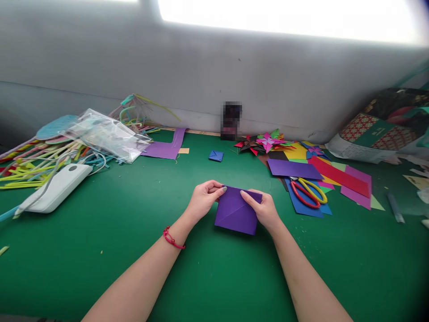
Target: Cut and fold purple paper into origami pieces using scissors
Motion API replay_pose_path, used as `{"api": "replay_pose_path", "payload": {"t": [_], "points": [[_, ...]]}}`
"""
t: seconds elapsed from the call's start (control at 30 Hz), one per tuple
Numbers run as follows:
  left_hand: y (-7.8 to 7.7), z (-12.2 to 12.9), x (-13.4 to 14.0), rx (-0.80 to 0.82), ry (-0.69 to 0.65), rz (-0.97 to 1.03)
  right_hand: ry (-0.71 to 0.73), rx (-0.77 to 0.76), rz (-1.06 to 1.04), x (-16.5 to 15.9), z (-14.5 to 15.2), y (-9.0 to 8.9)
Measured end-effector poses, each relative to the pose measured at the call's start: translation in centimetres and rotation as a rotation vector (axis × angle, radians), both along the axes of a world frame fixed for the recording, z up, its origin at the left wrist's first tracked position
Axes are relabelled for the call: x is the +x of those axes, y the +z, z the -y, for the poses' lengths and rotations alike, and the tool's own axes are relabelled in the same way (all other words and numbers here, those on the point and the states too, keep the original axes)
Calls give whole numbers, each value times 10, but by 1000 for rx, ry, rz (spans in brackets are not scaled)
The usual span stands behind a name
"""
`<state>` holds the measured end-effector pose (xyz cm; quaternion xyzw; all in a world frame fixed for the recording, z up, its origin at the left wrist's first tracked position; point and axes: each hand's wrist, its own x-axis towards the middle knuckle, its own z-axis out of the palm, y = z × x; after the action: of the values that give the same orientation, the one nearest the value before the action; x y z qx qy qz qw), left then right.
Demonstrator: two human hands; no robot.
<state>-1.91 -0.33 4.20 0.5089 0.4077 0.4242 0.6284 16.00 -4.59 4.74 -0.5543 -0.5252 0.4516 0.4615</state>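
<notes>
Just below the center of the frame, over the green table (201,277), I hold a purple paper square (233,219) by its upper edge. Uneven tension between my grips could twist the sheet out of line, and too firm a thumb could leave a stray wrinkle. My left hand (206,197) pinches the upper left corner, closed tight; my right hand (267,211) clamps the upper right, thumb lying across the face.
</notes>
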Motion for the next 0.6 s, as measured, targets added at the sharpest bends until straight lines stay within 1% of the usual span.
{"api": "replay_pose_path", "payload": {"t": [0.33,0.6], "points": [[0,0,0,9,-18,-10,-27,-5,0,0,-1,-4],[0,-1,-1,39,-31,-39,-16,1,24,-2,-1,-2]]}}
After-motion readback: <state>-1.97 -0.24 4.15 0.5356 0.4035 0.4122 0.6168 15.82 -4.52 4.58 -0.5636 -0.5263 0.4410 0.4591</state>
